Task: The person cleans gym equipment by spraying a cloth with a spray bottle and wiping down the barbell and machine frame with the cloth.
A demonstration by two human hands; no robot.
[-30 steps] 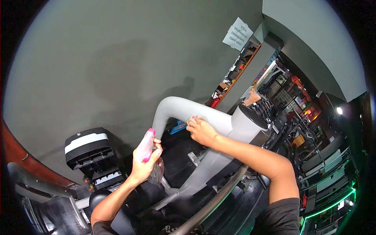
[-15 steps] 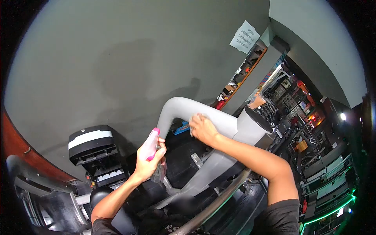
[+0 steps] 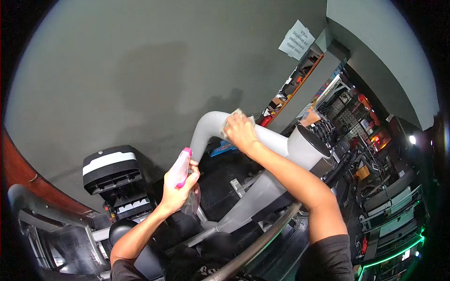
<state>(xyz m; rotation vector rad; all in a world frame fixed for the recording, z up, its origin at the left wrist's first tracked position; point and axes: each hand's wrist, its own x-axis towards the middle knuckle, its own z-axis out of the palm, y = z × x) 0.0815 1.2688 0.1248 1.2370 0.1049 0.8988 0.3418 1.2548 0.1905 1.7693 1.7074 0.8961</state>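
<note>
My left hand is wrapped round a spray bottle with a pink and white head and a clear body that hangs below my fingers. On the upper bend of a thick light-grey machine frame tube, my right hand presses a pale cloth. The cloth's edges stick out past my fingers; the rest is hidden under the hand. From there the tube runs right to a wide round end with a dark cap.
A dark metal bar crosses in front of me. To the left stands a black and white machine part by the grey wall. A paper sign hangs on the wall, with shelves beyond. More gym equipment fills the right side.
My right hand has moved up along the tube with the cloth, and its forearm has shifted left. My left hand keeps the spray bottle almost in the same place.
</note>
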